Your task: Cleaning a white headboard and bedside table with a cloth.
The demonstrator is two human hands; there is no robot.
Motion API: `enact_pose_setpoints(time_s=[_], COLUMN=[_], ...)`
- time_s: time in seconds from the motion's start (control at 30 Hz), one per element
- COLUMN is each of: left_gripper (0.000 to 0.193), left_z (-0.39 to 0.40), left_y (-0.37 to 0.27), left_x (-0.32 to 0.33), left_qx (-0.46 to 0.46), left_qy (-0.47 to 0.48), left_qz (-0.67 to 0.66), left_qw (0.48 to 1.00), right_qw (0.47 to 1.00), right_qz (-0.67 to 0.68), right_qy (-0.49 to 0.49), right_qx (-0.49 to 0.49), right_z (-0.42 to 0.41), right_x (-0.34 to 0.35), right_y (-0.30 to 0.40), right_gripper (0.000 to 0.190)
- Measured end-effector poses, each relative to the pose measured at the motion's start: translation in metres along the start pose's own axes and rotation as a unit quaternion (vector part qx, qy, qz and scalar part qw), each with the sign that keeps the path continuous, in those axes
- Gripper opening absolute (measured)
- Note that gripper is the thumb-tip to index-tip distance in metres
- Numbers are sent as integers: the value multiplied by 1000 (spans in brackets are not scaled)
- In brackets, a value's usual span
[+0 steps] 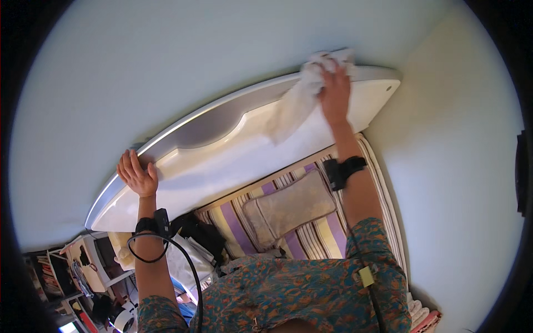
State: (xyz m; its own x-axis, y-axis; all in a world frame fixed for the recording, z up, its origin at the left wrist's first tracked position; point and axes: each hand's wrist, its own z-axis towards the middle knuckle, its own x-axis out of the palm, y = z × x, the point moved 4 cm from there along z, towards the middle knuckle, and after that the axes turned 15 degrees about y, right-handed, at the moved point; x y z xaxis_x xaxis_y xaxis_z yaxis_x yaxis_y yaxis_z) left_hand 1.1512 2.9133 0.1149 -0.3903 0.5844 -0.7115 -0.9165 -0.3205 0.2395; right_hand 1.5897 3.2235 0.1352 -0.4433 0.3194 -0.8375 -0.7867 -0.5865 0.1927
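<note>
A glossy white headboard with a silver-grey curved top panel stands against the wall. My left hand holds its upper edge near the left end, fingers over the top and thumb in front. Farther right, my right hand presses a crumpled white cloth onto the top edge. The cloth's loose end hangs over the front face, blurred. Both wrists wear black straps with small devices attached.
A striped mattress bears a grey-beige pillow below the headboard. A black item and a white bag-like item lie left. Shelves stand lower left. Black cables run along my arms.
</note>
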Motion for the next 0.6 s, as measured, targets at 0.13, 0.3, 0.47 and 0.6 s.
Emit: enact_pose_setpoints(time_s=[0.13,0.3,0.47,0.6], left_gripper=[56,56,55,56], left_z=[3,3,3,4], left_y=[-5,-6,-3,-8], left_x=[7,2,3,4], left_qx=[4,4,-4,-6], left_qy=[-11,-1,-6,1], left_qz=[-3,-10,-13,-8], left_qw=[1000,1000,1000,1000], right_qw=[989,977,971,989], right_qz=[-108,-15,29,16], right_qy=[-7,-58,-82,-80], right_qx=[101,206,225,122], right_z=[0,-5,-30,-48], right_x=[0,16,32,35], right_y=[-101,-89,-4,82], right_gripper=[56,52,52,45])
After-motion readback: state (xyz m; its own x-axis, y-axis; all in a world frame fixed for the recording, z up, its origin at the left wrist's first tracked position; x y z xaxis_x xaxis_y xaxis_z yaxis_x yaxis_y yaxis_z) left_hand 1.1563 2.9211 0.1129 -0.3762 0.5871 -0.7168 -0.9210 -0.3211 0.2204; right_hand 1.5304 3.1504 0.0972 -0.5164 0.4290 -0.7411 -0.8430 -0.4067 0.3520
